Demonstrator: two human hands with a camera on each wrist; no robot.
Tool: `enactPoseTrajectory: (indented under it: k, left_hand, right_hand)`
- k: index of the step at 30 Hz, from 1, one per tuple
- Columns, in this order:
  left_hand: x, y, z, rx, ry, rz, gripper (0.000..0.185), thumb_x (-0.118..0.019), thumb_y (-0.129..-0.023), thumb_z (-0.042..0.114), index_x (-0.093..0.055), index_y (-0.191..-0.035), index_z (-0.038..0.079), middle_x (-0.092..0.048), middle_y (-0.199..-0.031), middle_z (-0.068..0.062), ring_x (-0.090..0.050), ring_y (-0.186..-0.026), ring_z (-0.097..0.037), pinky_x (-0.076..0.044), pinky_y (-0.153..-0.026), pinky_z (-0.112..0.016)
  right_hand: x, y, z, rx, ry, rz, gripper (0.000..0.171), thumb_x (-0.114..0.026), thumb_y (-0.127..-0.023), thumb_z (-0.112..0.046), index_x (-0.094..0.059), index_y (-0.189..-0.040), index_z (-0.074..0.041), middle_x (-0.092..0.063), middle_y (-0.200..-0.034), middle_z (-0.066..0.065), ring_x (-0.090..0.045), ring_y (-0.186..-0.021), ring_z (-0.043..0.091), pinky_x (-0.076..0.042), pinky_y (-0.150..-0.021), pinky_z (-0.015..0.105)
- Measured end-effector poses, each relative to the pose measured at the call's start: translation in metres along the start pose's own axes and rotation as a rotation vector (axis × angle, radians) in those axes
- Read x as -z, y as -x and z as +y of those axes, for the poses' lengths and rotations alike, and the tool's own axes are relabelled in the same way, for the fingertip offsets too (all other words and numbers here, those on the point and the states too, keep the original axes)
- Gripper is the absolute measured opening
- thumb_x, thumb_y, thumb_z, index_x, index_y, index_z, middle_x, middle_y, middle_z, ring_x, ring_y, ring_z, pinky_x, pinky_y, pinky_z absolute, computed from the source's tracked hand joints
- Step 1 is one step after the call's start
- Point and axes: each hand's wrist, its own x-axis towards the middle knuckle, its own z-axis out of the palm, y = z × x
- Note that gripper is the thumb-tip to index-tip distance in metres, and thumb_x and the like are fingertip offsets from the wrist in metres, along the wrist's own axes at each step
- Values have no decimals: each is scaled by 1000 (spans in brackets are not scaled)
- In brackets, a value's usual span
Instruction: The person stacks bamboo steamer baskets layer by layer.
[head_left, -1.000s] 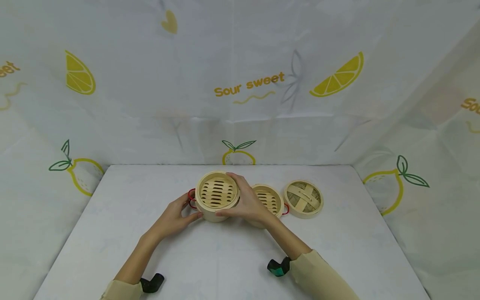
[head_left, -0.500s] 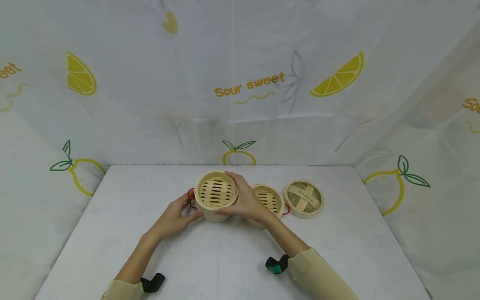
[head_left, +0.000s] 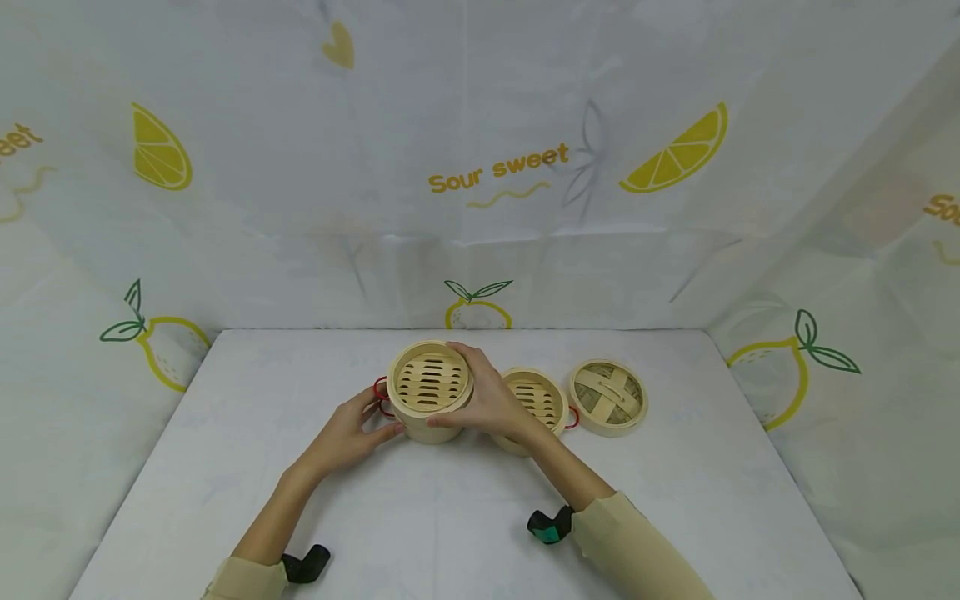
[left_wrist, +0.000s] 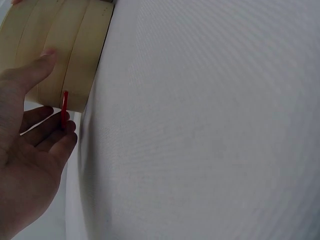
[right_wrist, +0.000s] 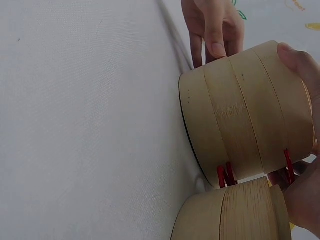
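Note:
Two round bamboo steamer baskets stand stacked (head_left: 430, 392) mid-table, slatted floor showing on top. My right hand (head_left: 491, 402) grips the upper basket (right_wrist: 270, 100) from the right, thumb on its rim. My left hand (head_left: 351, 431) holds the lower basket (left_wrist: 70, 55) from the left, thumb pressed on its wall and fingers by the red loop handle (left_wrist: 64, 107). In the right wrist view the left hand's fingers (right_wrist: 212, 30) lie against the far side of the stack.
A third open basket (head_left: 542, 398) sits just right of the stack, partly behind my right hand, its wall (right_wrist: 235, 212) touching the stack. A woven lid (head_left: 608, 397) lies farther right. Lemon-print cloth walls surround the white table (head_left: 450, 517).
The right hand and the upper basket have shifted slightly left over the lower one. The left hand has barely moved.

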Motion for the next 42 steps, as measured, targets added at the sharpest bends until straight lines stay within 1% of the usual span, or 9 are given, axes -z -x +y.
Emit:
enactPoseTrajectory:
  k: [5, 9, 16, 20, 26, 31, 36, 42]
  left_hand:
    - [-1, 1, -3, 15, 4, -1, 76, -86, -95, 17, -49, -159, -1, -56, -161, -22, -51, -154, -42, -51, -124, -53]
    - [-2, 1, -4, 24, 5, -1, 76, -86, -96, 19, -49, -159, 0, -56, -161, -21, -51, -154, -42, -51, -124, -54]
    - [-2, 0, -3, 22, 8, 1, 75, -86, -96, 19, -49, -158, -1, -57, -161, -21, -51, -154, -43, -52, -123, -54]
    - [-1, 1, -4, 9, 11, 5, 73, -86, -96, 18, -51, -157, -1, -58, -159, -22, -52, -153, -44, -53, -122, -54]
    - [-3, 2, -6, -1, 12, 6, 72, -86, -96, 19, -51, -157, 2, -58, -159, -21, -53, -152, -43, -53, -122, -54]
    - [-4, 2, -7, -3, 14, 8, 71, -86, -96, 19, -52, -156, 2, -58, -160, -21, -54, -151, -43, -53, -121, -54]
    - [-4, 3, -6, 0, 15, 7, 70, -85, -96, 20, -52, -156, 2, -57, -160, -21, -53, -151, -44, -53, -121, -54]
    - [-4, 3, -7, -7, 14, 11, 70, -85, -96, 20, -53, -156, 3, -58, -159, -20, -54, -150, -43, -54, -121, -55]
  right_hand:
    - [0, 0, 1, 7, -3, -9, 123, -104, -71, -37, -33, -169, -18, -46, -165, 7, -47, -155, 29, -44, -131, 58]
    - [-1, 0, 3, -1, -5, -17, 124, -104, -71, -37, -31, -170, -20, -45, -165, 6, -46, -155, 28, -43, -131, 55]
    - [0, 0, 3, -8, -10, -35, 124, -102, -73, -36, -29, -171, -19, -43, -166, 10, -46, -155, 30, -43, -131, 59]
    - [0, 0, 4, -6, -15, -49, 123, -101, -75, -38, -28, -172, -21, -42, -166, 11, -48, -153, 31, -45, -129, 60]
    - [0, 3, 6, -6, -11, -45, 123, -100, -75, -43, -27, -173, -25, -41, -169, 11, -47, -155, 32, -44, -130, 61]
    - [0, 5, 6, -20, 2, -50, 127, -100, -75, -44, -22, -174, -29, -38, -173, 9, -42, -160, 31, -39, -134, 59]
    - [1, 6, 3, -21, 15, -63, 128, -99, -77, -45, -19, -175, -28, -37, -174, 10, -40, -162, 31, -38, -135, 59]
    - [3, 7, -2, -36, 37, -62, 128, -99, -77, -45, -20, -175, -24, -35, -176, 11, -38, -163, 33, -38, -135, 61]
